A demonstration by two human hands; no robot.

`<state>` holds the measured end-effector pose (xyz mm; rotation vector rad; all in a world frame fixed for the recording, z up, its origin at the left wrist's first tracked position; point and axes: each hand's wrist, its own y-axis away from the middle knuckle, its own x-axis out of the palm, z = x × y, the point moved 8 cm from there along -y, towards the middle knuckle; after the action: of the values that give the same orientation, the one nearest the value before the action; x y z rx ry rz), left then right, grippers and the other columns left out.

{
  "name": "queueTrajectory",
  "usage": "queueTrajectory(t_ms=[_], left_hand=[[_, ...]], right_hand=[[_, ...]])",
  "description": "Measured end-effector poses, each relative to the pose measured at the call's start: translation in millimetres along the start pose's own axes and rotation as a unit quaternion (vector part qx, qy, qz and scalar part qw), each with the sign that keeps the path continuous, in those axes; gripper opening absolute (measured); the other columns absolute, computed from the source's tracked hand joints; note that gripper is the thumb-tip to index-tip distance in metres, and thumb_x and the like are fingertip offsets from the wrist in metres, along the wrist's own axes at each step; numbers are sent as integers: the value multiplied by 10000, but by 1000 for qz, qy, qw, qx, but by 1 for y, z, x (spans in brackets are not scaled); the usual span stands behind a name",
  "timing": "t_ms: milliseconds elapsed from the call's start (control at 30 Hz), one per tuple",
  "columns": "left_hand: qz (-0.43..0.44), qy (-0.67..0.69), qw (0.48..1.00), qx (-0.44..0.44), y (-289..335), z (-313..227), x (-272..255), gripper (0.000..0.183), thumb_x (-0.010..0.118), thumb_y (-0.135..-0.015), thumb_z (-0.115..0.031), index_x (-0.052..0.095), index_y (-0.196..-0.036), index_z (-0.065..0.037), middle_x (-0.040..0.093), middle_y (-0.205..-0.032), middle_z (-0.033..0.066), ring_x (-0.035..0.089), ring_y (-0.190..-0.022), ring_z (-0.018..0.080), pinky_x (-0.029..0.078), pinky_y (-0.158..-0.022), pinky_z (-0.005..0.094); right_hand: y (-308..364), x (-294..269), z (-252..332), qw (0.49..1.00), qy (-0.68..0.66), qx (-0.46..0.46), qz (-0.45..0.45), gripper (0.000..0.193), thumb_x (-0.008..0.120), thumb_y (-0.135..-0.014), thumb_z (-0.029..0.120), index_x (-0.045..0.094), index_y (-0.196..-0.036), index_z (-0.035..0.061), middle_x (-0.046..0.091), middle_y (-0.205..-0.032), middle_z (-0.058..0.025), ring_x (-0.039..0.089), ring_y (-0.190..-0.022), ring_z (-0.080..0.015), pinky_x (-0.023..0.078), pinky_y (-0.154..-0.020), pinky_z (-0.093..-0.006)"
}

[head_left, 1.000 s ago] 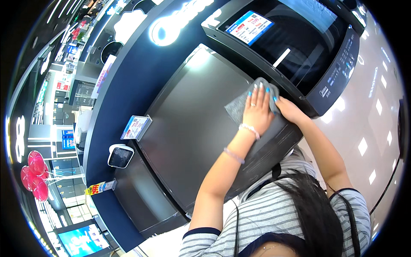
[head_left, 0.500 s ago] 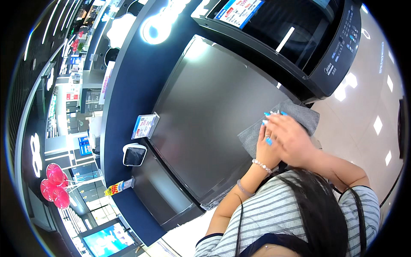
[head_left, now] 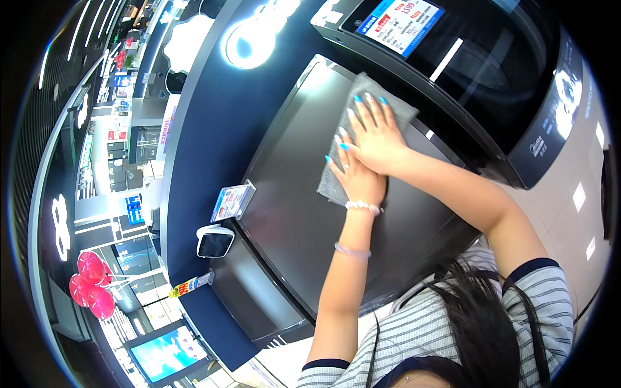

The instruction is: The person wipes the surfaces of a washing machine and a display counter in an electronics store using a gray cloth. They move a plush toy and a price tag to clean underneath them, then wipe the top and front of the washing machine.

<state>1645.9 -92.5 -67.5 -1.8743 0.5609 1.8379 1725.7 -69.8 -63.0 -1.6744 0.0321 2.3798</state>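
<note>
A grey cloth (head_left: 399, 110) lies flat on the large dark grey appliance panel (head_left: 291, 161), toward its far right part. Pressed flat on the cloth, my right hand (head_left: 378, 139) has its fingers stretched out and spread. My left hand (head_left: 357, 180), with a beaded bracelet at the wrist, also lies palm down on the cloth. Part of the left hand is hidden under the right one. Both hands have blue and pale nails, and neither grips the cloth.
A black appliance (head_left: 466, 77) with a price card (head_left: 404, 26) borders the panel at the right. Left of the panel stand a card holder (head_left: 231, 202) and a small white device with a dark screen (head_left: 215, 242). A smaller dark panel (head_left: 259, 284) adjoins it.
Both hands and the cloth have slid away from me and to the left, from the panel's near right edge farther across it. My arms are now stretched out.
</note>
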Motion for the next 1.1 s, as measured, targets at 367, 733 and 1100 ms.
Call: queueTrajectory(t_ms=[367, 733, 1100], left_hand=[[-83, -53, 989, -108, -198, 120, 31, 776, 454, -940, -507, 202, -1518, -53, 263, -1551, 177, 233, -1440, 338, 210, -1119, 569], [-152, 78, 985, -17, -218, 32, 18, 695, 402, -911, -383, 336, -1442, 60, 254, -1538, 265, 219, -1438, 406, 187, -1141, 545], [-65, 127, 989, 44, -116, -36, 13, 716, 426, -880, -339, 272, -1483, 14, 173, -1579, 223, 127, -1480, 347, 130, -1180, 479]], right_hand=[[-239, 30, -6, 990, -65, 117, 53, 640, 425, -941, 561, 517, -1368, 94, 564, -1348, -91, 485, -1295, -233, 467, -928, -397], [-253, 123, -91, 768, -601, 135, 172, 481, 371, -1042, 343, 545, -1296, -27, 596, -1265, -131, 549, -1149, -183, 436, -1011, -327], [-105, 101, -114, 718, -642, 186, 194, 549, 301, -1039, 427, 404, -1459, 88, 388, -1500, -72, 360, -1378, -178, 284, -1137, -331]])
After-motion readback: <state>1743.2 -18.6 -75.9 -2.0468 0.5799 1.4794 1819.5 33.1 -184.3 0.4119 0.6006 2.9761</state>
